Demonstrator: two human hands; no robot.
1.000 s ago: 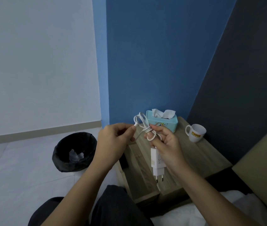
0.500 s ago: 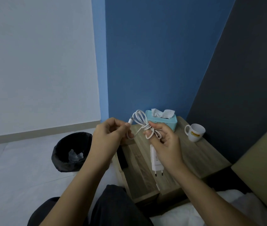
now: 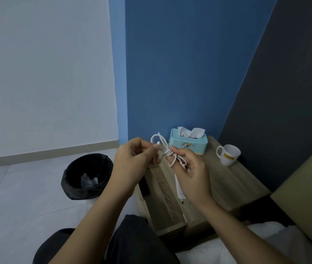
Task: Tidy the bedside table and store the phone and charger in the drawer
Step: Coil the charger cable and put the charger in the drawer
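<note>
The right hand [image 3: 191, 174] clasps the coiled cable [image 3: 167, 152]; the left hand [image 3: 132, 164] pinches its loose end and should tuck it snugly.

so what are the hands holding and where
Right hand grips the charger at its coiled cable bundle; left hand pinches the cable's free end.

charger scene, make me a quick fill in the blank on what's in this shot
1. The white cable is bundled between the left hand and the ____ hand.
2. The tissue box is coloured ____.
3. The mug stands on the ____.
4. The bin on the floor has a ____ liner.

Missing words: right; light blue; bedside table; black
</note>
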